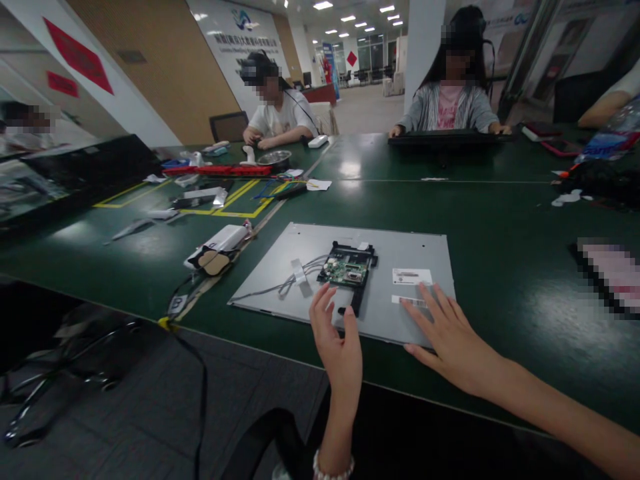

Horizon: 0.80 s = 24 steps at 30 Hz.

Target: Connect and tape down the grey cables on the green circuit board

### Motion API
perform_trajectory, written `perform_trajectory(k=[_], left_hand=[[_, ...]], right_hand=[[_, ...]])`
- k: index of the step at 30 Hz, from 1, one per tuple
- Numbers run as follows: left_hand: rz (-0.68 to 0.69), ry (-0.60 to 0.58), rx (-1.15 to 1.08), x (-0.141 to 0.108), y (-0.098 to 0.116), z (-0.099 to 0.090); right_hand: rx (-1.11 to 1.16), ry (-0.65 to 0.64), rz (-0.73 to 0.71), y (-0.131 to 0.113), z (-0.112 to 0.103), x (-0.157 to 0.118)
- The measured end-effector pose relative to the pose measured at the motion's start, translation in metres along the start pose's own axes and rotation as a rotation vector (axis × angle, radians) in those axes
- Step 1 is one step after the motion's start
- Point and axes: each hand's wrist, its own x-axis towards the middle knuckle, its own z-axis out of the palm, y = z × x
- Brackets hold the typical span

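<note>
A flat grey metal display panel (265, 277) lies on the green table, its back facing up. On it sits a green circuit board (345, 270) in a black plastic bracket (357, 300), with grey cables (273, 290) taped down at the left. My left hand (340, 340), wearing a beaded bracelet, hovers by the bracket's near end with its fingers apart and nothing in it. My right hand (445, 327) is spread over the panel's near right corner, fingertips close to the white labels (411, 276); whether it touches the panel I cannot tell.
Left of the panel lies a power strip (220, 247) with a cord over the table edge. Tools, wires and a metal bowl (274, 159) stand farther back. A phone (610, 273) lies at the right. Two people sit opposite, one holding a black panel (450, 141).
</note>
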Motion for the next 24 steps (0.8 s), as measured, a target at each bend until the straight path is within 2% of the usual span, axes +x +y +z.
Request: perform_trajectory(k=[8, 18, 21, 24], left_hand=[[-0.016, -0.004, -0.004, -0.012, 0.005, 0.014], [0.019, -0.013, 0.058, -0.016, 0.004, 0.015], [0.143, -0.086, 0.201, -0.005, 0.007, 0.015], [0.283, -0.274, 0.413, 0.016, 0.003, 0.016]], right_hand=[[-0.008, -0.023, 0.007, -0.001, 0.0, 0.006], [-0.077, -0.045, 0.034, -0.019, 0.002, 0.017], [-0.082, -0.05, -0.002, -0.021, -0.007, 0.02], [-0.064, -0.037, -0.043, -0.018, -0.023, 0.03]])
